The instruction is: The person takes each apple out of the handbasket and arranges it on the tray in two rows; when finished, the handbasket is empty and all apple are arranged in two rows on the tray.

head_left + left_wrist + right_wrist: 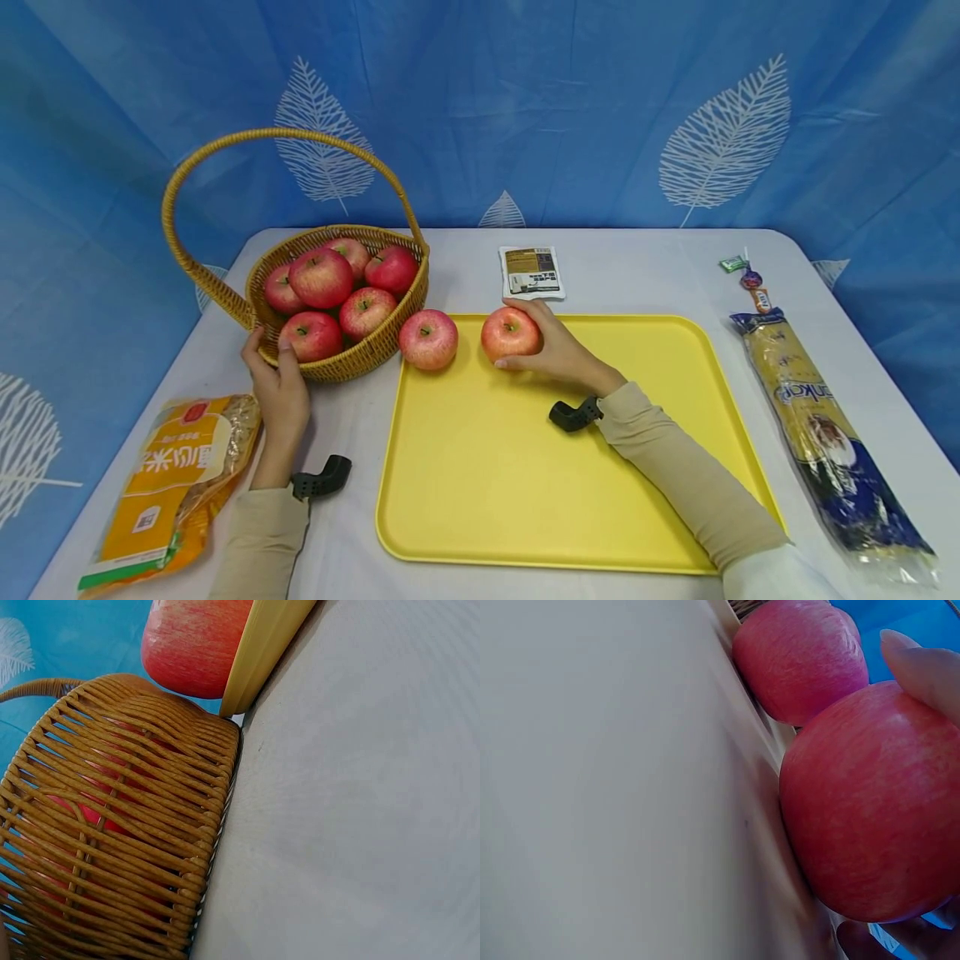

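A wicker basket (378, 350) with a tall handle holds several red apples (321, 278) at the left. My left hand (281, 400) grips its near rim, thumb over the edge beside the nearest apple. The left wrist view shows the woven side (142, 802) up close, but hardly any of that hand. Over the far edge of a yellow tray (525, 467), my right hand (555, 346) holds a red apple (870, 802) between thumb and fingers, low against the tray's surface. Another apple (428, 340) sits at the tray's far left corner, close to the basket.
An orange-and-clear food bag (176, 483) lies on the white table at the left. Behind the tray is a small white packet (531, 272). Small candies (750, 277) and a long noodle-like pack (817, 425) lie at the right. A blue curtain (525, 108) hangs behind.
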